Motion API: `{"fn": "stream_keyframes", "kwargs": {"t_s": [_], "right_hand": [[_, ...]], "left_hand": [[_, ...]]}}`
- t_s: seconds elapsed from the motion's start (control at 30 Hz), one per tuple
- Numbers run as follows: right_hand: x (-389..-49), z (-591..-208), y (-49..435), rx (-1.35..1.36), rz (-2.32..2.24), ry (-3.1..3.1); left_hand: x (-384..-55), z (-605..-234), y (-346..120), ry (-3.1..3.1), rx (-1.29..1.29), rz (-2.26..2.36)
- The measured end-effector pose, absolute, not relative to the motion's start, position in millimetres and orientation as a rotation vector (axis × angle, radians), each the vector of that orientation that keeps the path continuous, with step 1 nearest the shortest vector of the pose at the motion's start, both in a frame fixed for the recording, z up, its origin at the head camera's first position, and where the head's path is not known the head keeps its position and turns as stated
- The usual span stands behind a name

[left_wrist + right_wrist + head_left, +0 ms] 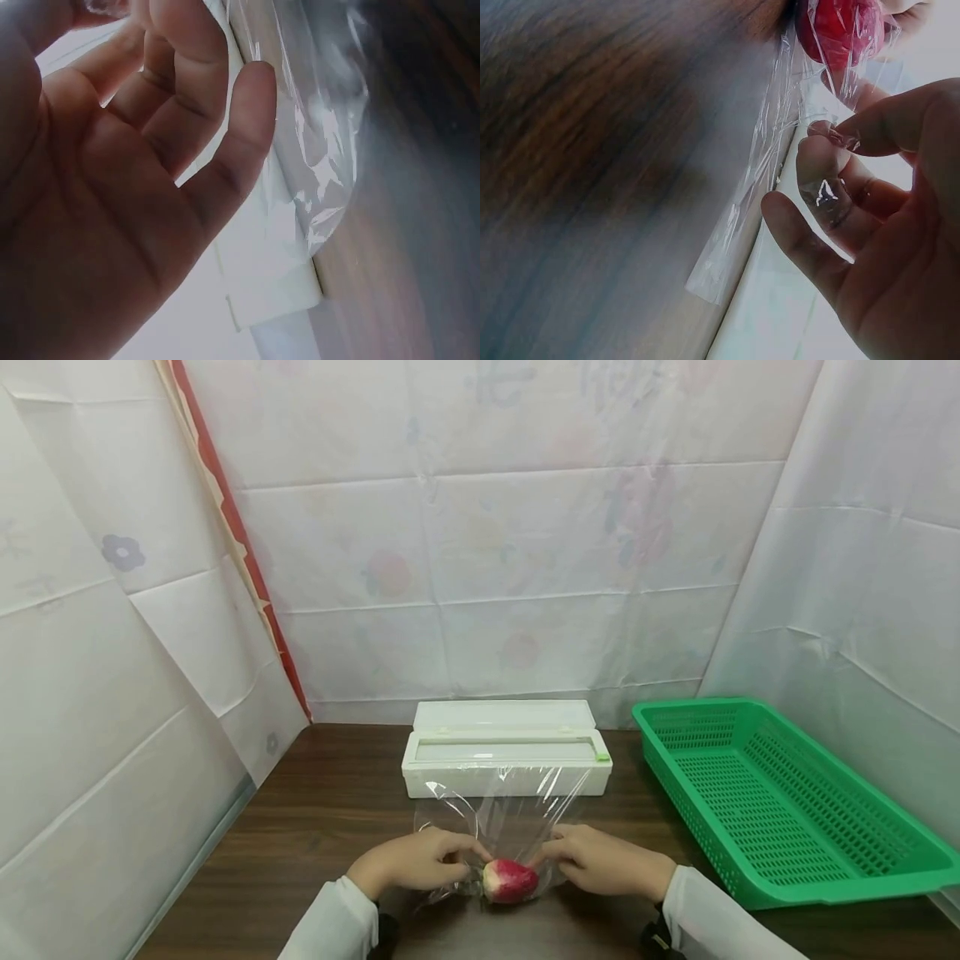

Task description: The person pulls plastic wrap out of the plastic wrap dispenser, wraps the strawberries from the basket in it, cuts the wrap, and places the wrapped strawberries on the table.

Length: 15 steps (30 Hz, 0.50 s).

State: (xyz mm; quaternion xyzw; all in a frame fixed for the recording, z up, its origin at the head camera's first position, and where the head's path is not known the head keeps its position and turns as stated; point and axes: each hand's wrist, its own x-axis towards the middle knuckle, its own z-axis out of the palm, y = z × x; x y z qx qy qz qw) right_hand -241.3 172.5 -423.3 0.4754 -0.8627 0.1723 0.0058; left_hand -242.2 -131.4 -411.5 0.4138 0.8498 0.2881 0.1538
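A red fruit (pixel 511 882) with a pale yellow end lies on its side at the table's front, with clear cling film (pixel 517 818) about it. The film runs back to a white dispenser box (pixel 506 777) whose lid is up. My left hand (pixel 427 860) is at the fruit's pale end, thumb and index finger gripping film; in the left wrist view their tips are mostly out of frame. At the fruit's red end, my right hand (pixel 600 860) pinches film between thumb and fingers. The right wrist view shows film (pixel 826 191) stretched over those fingers and wrapped around the fruit (pixel 844 30).
A green plastic basket (pixel 750 897) stands to the right of the box on the dark wooden table (pixel 300 827). White patterned sheets (pixel 517 543) hang behind and on both sides. A red strip (pixel 232 518) runs down the left corner.
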Motion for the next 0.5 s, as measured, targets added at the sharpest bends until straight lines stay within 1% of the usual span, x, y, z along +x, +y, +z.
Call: {"fn": "stream_keyframes", "kwargs": {"t_s": [0.37,0.5], "right_hand": [[-242,-422,172,1.493,0.586,-2.727],[-243,-422,171,1.499,0.597,-2.726]], "left_hand": [[-251,-408,-149,2.37,1.173,0.893],[-250,-402,-146,2.455,1.215,0.913]]}}
